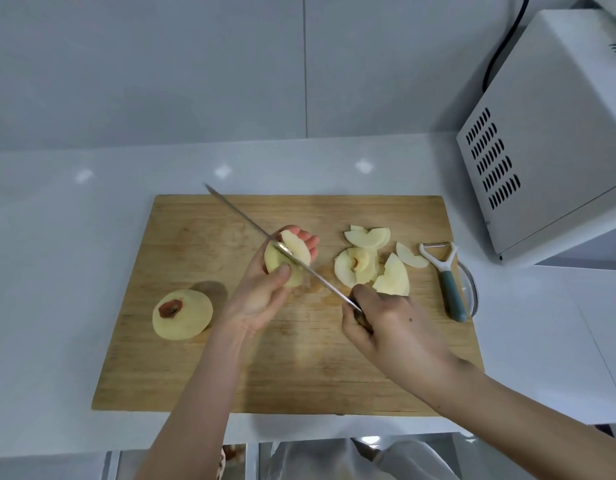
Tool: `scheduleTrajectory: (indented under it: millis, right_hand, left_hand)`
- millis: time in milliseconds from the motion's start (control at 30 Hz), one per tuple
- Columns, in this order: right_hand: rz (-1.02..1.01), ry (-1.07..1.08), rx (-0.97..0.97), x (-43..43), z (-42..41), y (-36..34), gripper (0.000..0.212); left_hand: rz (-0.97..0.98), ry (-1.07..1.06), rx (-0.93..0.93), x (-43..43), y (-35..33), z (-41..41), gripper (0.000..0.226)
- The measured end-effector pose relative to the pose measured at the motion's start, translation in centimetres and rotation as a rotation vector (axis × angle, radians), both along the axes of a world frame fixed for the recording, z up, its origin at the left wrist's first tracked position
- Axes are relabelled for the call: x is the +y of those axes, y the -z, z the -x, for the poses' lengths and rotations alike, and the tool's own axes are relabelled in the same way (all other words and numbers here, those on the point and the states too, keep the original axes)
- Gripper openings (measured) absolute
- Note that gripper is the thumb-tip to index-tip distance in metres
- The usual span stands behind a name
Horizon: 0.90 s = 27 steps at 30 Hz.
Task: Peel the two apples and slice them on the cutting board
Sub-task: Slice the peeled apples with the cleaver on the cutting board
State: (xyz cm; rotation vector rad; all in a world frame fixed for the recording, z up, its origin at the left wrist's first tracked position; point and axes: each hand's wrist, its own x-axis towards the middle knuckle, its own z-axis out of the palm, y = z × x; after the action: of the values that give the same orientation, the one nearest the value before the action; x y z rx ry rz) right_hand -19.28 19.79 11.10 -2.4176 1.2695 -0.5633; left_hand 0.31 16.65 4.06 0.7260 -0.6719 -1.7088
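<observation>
Slicing is well under way at the cutting board (299,368), which lies on the white bench (57,237). Above the board's middle the left hand (265,292) has its fingers and thumb curled round a peeled apple piece (285,261), held up off the wood. The right hand (386,327), over the board's right half, is wrapped tight round the handle of a knife (237,211), whose long blade crosses the held piece and points off past the board's far-left side. Right of the middle sits a loose pile of pale slices (368,268), so I would judge one apple mostly cut. On the board's near-left part rests a second apple (182,315), fully peeled and showing its reddish core end; it looks uncut, though I cannot be sure. A peeler (445,278) lies at the board's right edge, seemingly finished with. What remains, as I read it, is finishing the held piece and then slicing that second apple.
</observation>
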Motion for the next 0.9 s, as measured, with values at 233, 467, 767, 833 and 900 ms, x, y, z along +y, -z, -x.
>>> scheduleTrajectory:
  millis: [233,467,767,833,900]
  right_hand:
    - [-0.009,0.017,0.032,0.4,-0.8,0.1,0.023]
    - [0.015,0.012,0.057,0.6,-1.7,0.2,0.019]
    - [0.009,0.029,0.02,0.6,-2.5,-0.1,0.021]
    - [-0.004,0.029,0.001,0.6,-2.5,-0.2,0.023]
    - [-0.029,0.036,-0.019,0.6,-2.5,-0.3,0.023]
  left_hand:
    - [-0.023,-0.095,-0.144,0.5,0.3,0.0,0.091]
    - [-0.074,-0.151,-0.02,1.1,0.3,0.2,0.085]
    - [-0.064,-0.315,-0.13,1.2,-0.1,0.8,0.076]
    - [-0.062,-0.317,-0.109,1.0,-0.2,0.8,0.084]
    - [-0.053,-0.324,-0.089,1.0,-0.4,0.6,0.092]
